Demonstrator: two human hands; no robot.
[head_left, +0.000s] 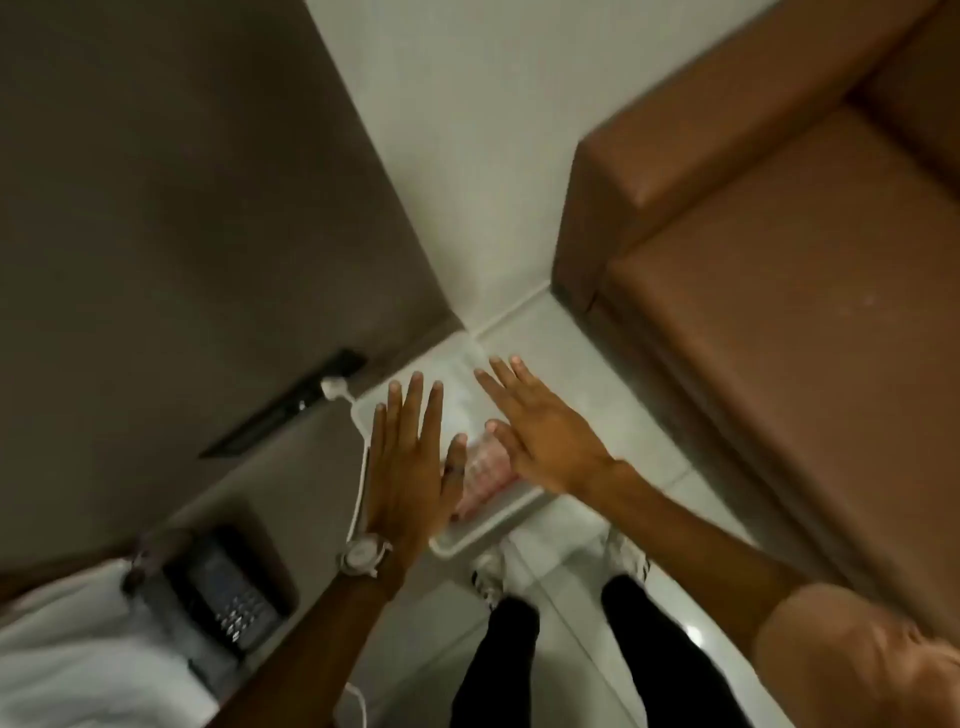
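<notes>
The left hand (410, 457) and right hand (540, 436) lie flat, fingers spread, gripping nothing; I can't tell whether they touch. The tray (483, 530) sits under the fingers, its pink cloth (485, 475) between the thumbs. The near corner looks to overhang the table (306, 467), so weight from the palms could tip it; the cable (358, 483) just left of the left fingers might snag

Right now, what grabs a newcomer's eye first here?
Two flat, straight-fingered hands at centre: the left hand, wearing a white watch, and the right hand spread over a white tray that holds a pink patterned item. A big brown sofa fills the right side, and a dark desk phone sits lower left.
</notes>
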